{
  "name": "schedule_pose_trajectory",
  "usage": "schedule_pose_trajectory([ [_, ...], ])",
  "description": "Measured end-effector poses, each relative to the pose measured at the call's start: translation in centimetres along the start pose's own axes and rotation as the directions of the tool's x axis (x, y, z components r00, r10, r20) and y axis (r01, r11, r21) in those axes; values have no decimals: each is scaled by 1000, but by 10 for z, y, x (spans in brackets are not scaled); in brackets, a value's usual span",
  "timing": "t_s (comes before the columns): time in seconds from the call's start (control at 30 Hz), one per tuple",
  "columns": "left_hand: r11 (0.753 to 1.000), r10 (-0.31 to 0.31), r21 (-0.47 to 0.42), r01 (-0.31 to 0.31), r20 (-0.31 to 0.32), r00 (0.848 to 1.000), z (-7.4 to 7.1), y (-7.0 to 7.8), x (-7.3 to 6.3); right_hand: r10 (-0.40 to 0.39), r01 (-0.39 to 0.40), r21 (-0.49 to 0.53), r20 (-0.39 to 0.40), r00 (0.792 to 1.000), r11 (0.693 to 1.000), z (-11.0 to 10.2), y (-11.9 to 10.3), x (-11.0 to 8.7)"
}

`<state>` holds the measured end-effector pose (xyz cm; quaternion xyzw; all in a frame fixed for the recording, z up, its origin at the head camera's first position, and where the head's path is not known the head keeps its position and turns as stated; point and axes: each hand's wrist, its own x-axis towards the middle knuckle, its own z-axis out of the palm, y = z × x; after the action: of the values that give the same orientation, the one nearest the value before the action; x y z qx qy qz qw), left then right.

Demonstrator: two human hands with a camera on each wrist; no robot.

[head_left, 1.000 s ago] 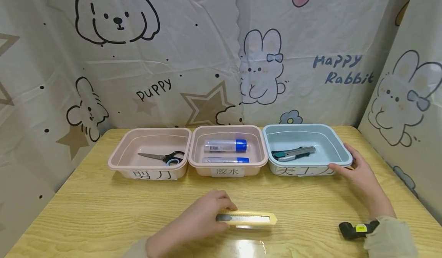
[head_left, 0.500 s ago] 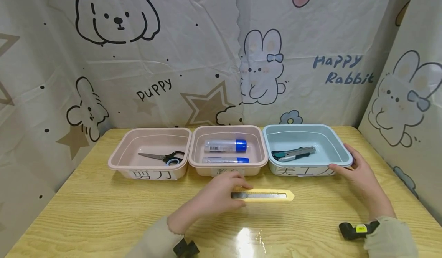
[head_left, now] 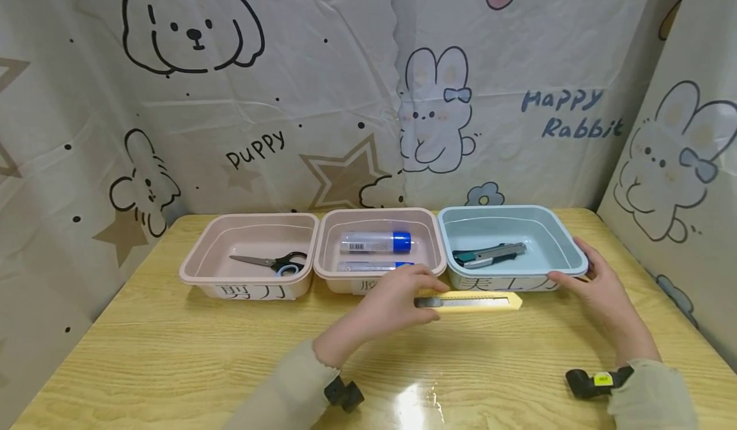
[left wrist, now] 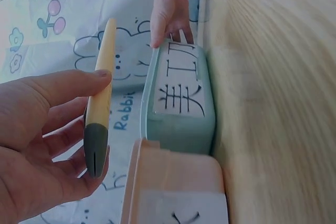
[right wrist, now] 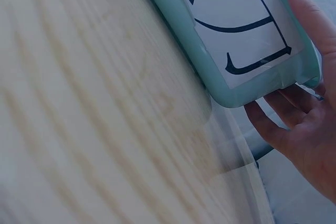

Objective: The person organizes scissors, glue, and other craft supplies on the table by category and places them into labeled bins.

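Observation:
My left hand pinches a yellow box cutter by its dark end, between thumb and fingers. The cutter lies level above the table, in front of the middle and blue bins, its pale end pointing right. In the left wrist view the box cutter appears edge-on, its dark end towards the camera. My right hand grips the front right corner of the blue bin, thumb at the front rim and fingers along the side. Inside that bin lie teal and grey box cutters. Its white label bears black characters.
A pink bin at the left holds scissors. Beside it, the middle pink bin contains glue tubes with blue caps. All three bins stand in a row on the wooden table, before a printed cloth.
My left hand has carried the box cutter away from me and to the right, from the near table area to just before the bins. My right hand stays at the blue bin.

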<state>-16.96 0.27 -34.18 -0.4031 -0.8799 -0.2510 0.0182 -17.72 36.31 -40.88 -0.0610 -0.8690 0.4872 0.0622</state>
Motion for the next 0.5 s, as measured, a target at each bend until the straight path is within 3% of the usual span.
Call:
schedule_pose_trajectory([
  [0.37, 1000, 8, 12, -7, -82, 997, 12, 16, 34, -3, 3, -4, -9, 1000, 1000, 1, 3, 1],
  [0.5, 1000, 2, 29, 0, -75, 997, 16, 23, 44, -23, 23, 8, -10, 1000, 1000, 1, 3, 1],
])
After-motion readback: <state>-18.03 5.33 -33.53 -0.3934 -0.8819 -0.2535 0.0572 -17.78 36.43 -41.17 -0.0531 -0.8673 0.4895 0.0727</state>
